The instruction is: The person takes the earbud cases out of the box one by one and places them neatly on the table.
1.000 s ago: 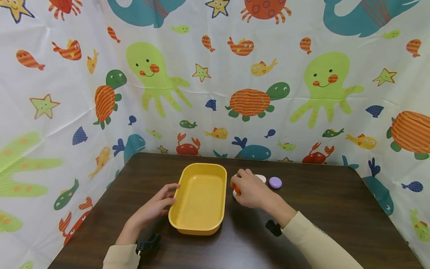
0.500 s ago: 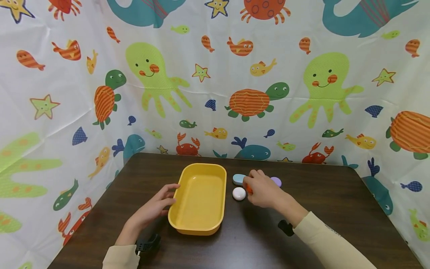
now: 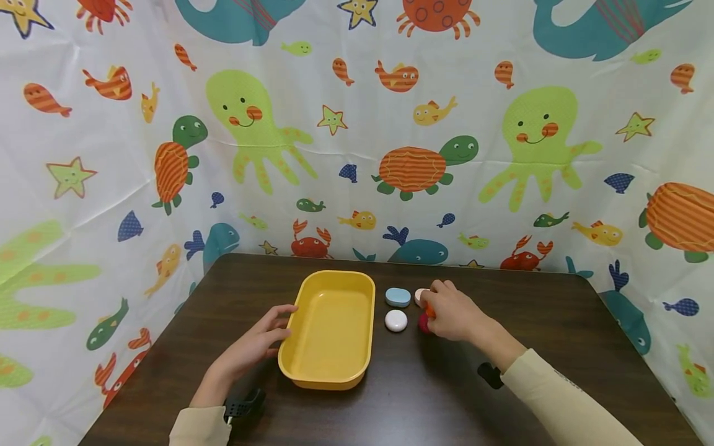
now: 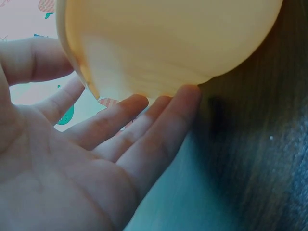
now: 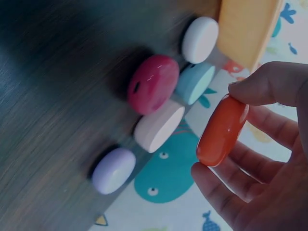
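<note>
In the head view my right hand (image 3: 454, 313) hovers over a group of soap bars right of the yellow tray (image 3: 298, 375). It pinches an orange soap bar (image 5: 223, 131) between thumb and fingers, held above the table in the right wrist view. Below lie a crimson soap bar (image 5: 154, 84), a pale pink one (image 5: 160, 126), a purple one (image 5: 114, 171), a light blue one (image 3: 398, 297) and a white one (image 3: 396, 320). The purple bar is hidden in the head view. My left hand (image 4: 91, 139) touches the tray's left side with its fingertips, fingers extended.
The dark wooden table (image 3: 519, 371) ends at the back against a white curtain (image 3: 357, 124) printed with sea animals. More curtain runs along the left and right sides. A dark strap (image 3: 245, 404) shows at the left wrist.
My right hand has moved right with the orange soap bar, uncovering the white, light blue and part of the crimson bars, and now covers the purple one. The left hand stays at the tray.
</note>
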The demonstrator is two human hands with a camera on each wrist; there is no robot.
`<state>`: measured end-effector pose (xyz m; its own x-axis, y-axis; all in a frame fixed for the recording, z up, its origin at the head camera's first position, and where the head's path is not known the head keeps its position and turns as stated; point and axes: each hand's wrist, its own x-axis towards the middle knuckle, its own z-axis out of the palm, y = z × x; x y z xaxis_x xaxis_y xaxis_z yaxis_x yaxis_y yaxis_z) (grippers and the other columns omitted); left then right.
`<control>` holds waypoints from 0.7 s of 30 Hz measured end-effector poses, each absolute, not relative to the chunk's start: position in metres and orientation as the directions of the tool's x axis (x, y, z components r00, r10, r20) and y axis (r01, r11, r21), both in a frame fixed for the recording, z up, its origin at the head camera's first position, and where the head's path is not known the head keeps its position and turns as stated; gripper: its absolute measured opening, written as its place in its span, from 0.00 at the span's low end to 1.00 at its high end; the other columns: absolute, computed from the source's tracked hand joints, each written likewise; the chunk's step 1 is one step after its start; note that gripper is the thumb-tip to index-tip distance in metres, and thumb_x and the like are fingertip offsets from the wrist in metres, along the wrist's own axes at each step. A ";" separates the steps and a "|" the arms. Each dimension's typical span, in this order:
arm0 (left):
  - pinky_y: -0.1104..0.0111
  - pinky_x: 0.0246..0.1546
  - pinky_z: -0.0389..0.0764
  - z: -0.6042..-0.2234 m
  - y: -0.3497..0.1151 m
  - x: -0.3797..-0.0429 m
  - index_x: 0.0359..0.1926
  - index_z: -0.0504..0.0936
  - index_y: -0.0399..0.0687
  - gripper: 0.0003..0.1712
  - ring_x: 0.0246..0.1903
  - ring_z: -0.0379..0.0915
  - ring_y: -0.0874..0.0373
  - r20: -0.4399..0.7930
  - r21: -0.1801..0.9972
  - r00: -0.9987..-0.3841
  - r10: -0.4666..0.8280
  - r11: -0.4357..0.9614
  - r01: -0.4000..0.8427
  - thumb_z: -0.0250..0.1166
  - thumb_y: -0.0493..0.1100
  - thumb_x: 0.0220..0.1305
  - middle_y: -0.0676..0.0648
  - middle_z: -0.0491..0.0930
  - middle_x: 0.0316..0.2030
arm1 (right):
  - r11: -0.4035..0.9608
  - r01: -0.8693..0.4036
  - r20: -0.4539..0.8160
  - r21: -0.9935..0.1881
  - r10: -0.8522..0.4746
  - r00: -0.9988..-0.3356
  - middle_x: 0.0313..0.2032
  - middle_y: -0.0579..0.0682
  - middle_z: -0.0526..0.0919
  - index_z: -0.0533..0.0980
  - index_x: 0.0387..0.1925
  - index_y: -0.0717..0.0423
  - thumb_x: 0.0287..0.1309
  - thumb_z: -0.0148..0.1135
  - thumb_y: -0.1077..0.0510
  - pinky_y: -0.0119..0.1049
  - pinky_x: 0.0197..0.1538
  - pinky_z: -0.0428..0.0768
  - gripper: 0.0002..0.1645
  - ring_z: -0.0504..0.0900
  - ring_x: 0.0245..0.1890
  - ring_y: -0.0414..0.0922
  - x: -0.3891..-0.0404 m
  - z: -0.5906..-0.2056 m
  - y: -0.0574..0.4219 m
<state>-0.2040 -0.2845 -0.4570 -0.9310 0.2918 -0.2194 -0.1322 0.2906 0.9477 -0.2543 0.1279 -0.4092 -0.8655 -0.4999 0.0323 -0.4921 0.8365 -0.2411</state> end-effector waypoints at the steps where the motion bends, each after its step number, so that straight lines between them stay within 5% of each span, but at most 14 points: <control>1: 0.40 0.61 0.74 -0.457 -0.285 -0.204 0.75 0.55 0.49 0.31 0.65 0.67 0.38 -0.219 0.948 -0.930 0.293 0.289 -0.132 0.53 0.43 0.78 0.31 0.61 0.71 | 0.839 -0.488 0.026 -0.240 -0.497 -0.868 0.39 0.49 0.73 0.81 0.42 0.51 0.49 0.73 0.60 0.41 0.40 0.78 0.16 0.69 0.43 0.49 -0.255 -0.410 0.130; 21: 0.38 0.62 0.70 -0.454 -0.284 -0.204 0.75 0.55 0.50 0.31 0.66 0.65 0.37 -0.238 0.940 -0.930 0.282 0.308 -0.147 0.53 0.44 0.77 0.32 0.59 0.72 | 0.883 -0.405 -0.013 -0.237 -0.420 -0.907 0.41 0.52 0.74 0.79 0.40 0.52 0.49 0.71 0.61 0.46 0.40 0.82 0.14 0.70 0.44 0.52 -0.260 -0.432 0.164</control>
<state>-0.2036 -0.2837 -0.4541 -0.9296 0.2818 -0.2376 -0.1468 0.3082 0.9399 -0.2599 0.1637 -0.4322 -0.9074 -0.4200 -0.0130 -0.4053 0.8829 -0.2371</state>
